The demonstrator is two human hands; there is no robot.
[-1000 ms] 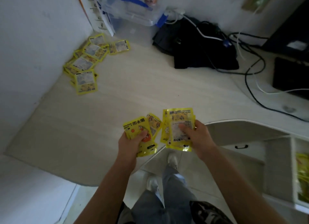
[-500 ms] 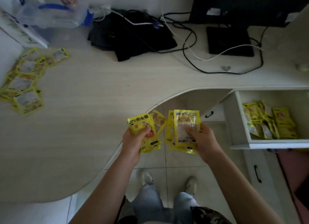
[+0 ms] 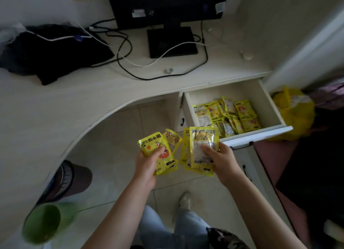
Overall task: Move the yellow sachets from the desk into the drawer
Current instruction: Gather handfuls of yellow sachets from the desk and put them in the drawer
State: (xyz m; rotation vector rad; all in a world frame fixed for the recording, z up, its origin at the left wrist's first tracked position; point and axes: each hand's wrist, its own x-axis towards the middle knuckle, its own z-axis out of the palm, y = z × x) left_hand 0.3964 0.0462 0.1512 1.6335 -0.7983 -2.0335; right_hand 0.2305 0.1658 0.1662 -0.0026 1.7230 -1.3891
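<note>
My left hand grips a small stack of yellow sachets, thumb on top. My right hand holds a second stack of yellow sachets, thumb pressed on the front one. Both stacks hang over the floor, in front of the curved desk edge. The open white drawer lies just right of and beyond my right hand. Several yellow sachets lie in a loose pile inside it. The sachets left on the desk are out of view.
A black monitor on its stand, tangled cables and a black bag sit on the desk. A yellow bag lies right of the drawer. A green cup and a dark bin stand at lower left.
The view has swung right, so the drawer now sits close to my right hand and the desk's sachet pile has left the frame. Both hands keep their stacks.
</note>
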